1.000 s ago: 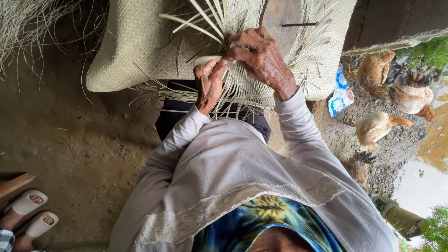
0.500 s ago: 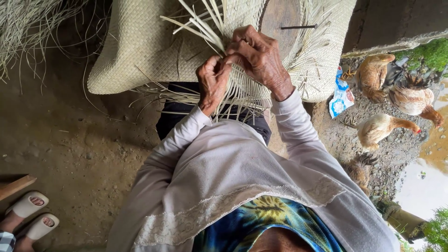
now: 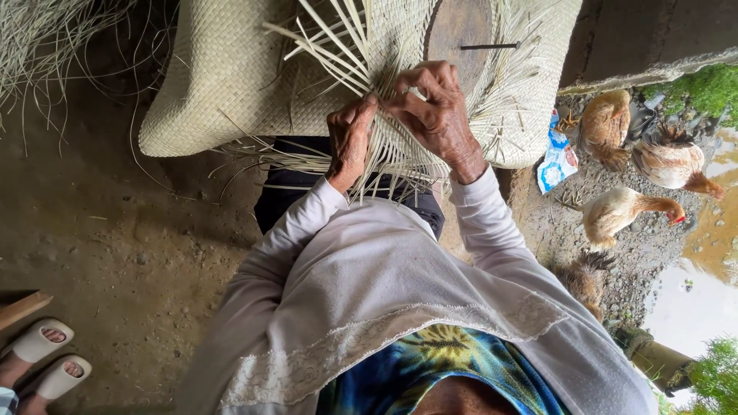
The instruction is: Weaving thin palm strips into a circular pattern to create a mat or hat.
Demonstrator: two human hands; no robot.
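Now the woven mat [image 3: 223, 84] is lying draped over the person's lap, its unfinished fringe of loose straw strips [image 3: 338, 46] fanning up higher than a second ago, as both hands have drawn together at that edge. The left hand [image 3: 350, 142] is curling round a bundle of strips; the right hand [image 3: 434, 107] is pinching one strip beside it.

We count two hands [image 3: 350, 142] at twelve o'clock, one mat [image 3: 223, 77], four chickens [image 3: 626, 211] at three o'clock, two sandals [image 3: 38, 342] at eight o'clock, and one wrapper [image 3: 557, 157].
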